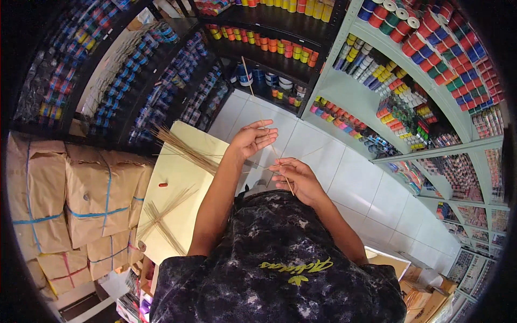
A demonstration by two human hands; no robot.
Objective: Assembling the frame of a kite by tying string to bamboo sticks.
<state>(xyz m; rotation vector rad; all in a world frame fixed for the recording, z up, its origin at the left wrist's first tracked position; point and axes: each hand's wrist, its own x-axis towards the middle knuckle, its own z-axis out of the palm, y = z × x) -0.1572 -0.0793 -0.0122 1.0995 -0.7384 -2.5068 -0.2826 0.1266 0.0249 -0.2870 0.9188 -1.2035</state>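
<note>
In front of my body, my right hand point(296, 177) pinches several thin tan strips where they cross; whether they are bamboo or rattan I cannot tell. One long strip point(247, 75) runs up and away past the fingers of my left hand, and others stick out to both sides. My left hand point(256, 139) is raised beside it, fingers stretched and apart, with no clear grip on any strip. To the left, a bundle of loose strips point(186, 148) lies on a pale yellow board point(183, 191). Nearer me on that board rests a crossed set of strips point(157, 216).
A small red object point(162, 184) lies on the board. Paper-wrapped parcels tied with blue string point(97, 188) are stacked at the left. Shelves of coloured spools point(269, 46) stand ahead, with glass-fronted cabinets point(447, 167) at the right. White floor tiles point(344, 167) lie beyond my hands.
</note>
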